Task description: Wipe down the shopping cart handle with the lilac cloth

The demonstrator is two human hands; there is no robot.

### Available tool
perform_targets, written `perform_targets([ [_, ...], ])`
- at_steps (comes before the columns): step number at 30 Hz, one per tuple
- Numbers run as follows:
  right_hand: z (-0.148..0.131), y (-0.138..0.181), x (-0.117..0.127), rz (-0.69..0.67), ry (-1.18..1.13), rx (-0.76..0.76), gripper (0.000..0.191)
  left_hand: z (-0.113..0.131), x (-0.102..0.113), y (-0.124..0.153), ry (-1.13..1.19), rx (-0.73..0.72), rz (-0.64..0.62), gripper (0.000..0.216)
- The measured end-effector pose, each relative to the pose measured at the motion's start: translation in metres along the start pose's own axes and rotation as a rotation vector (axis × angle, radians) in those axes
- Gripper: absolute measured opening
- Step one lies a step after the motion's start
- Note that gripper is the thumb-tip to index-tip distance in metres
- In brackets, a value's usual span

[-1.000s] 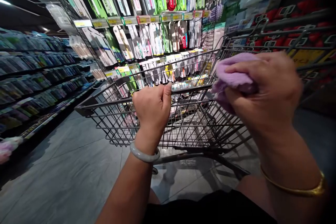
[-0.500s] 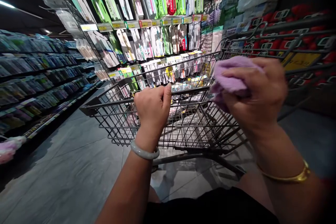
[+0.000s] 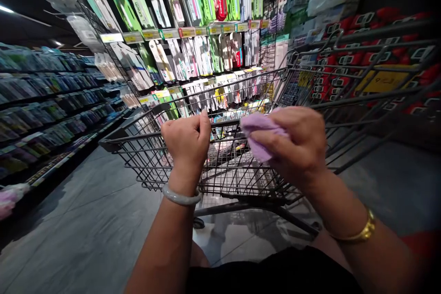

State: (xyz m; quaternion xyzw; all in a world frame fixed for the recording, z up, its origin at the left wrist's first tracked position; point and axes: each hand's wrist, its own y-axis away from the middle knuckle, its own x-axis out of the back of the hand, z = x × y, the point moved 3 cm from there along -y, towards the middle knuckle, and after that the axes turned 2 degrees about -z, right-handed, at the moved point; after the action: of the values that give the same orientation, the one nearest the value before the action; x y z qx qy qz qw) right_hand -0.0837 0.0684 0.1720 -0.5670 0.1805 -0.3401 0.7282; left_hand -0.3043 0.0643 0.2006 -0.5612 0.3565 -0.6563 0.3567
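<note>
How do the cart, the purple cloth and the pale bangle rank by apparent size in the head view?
1. Cart, by far the largest.
2. Purple cloth, bunched in the right hand, partly hidden.
3. Pale bangle on the left wrist; it looks close to the cloth's visible part, so that order is unsure.

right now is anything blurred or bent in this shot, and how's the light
Head view: wide-lens distortion bows the shelves and cart; right edge is smeared; the right hand on the purple cloth is slightly soft; corners fall dark; the floor shows dull sheen.
</note>
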Motion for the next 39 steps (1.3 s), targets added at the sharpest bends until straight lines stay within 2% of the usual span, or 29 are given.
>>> perform_targets([
  [3, 0.018, 0.001, 0.011, 0.104, 0.067, -0.137, 0.036, -0.005, -0.001, 0.002, -0.004, 0.019, 0.019, 0.055],
  [5, 0.018, 0.002, 0.012, 0.119, 0.088, -0.172, 0.038, -0.003, 0.001, 0.004, -0.031, 0.044, 0.051, 0.052],
  [7, 0.007, 0.003, 0.006, 0.081, 0.048, -0.116, 0.035, 0.007, 0.006, 0.007, -0.036, 0.039, 0.112, 0.043],
  [9, -0.007, 0.002, -0.003, 0.015, 0.006, -0.013, 0.028, 0.022, 0.011, 0.01, 0.024, -0.029, 0.142, 0.03],
  [12, -0.012, 0.0, -0.007, -0.03, -0.016, 0.052, 0.025, 0.046, 0.012, 0.016, 0.157, -0.175, 0.046, 0.025],
  [14, -0.002, -0.002, 0.0, 0.013, -0.018, -0.019, 0.03, 0.054, 0.008, 0.018, 0.198, -0.224, -0.024, 0.026],
  [16, 0.012, -0.002, 0.01, 0.065, 0.006, -0.157, 0.034, 0.055, 0.002, 0.019, 0.202, -0.241, -0.076, 0.028],
  [19, 0.023, 0.001, 0.018, 0.103, 0.059, -0.294, 0.036, 0.052, -0.005, 0.018, 0.172, -0.248, -0.102, 0.03],
  [25, 0.018, 0.005, 0.002, 0.068, 0.091, -0.053, 0.029, 0.051, -0.01, 0.014, 0.138, -0.238, -0.071, 0.03],
  [29, 0.027, 0.005, -0.003, 0.066, 0.104, -0.089, 0.032, 0.052, -0.014, 0.012, 0.123, -0.236, -0.093, 0.03],
  [32, 0.022, 0.007, -0.007, 0.077, 0.103, -0.124, 0.032, 0.053, -0.018, 0.011, 0.113, -0.244, -0.097, 0.029],
  [36, 0.004, 0.015, -0.017, 0.044, 0.057, -0.06, 0.028, 0.053, -0.022, 0.009, 0.112, -0.246, -0.093, 0.027],
  [39, 0.007, 0.019, -0.019, 0.0, 0.068, -0.012, 0.026, 0.054, -0.024, 0.007, 0.113, -0.244, -0.088, 0.025],
])
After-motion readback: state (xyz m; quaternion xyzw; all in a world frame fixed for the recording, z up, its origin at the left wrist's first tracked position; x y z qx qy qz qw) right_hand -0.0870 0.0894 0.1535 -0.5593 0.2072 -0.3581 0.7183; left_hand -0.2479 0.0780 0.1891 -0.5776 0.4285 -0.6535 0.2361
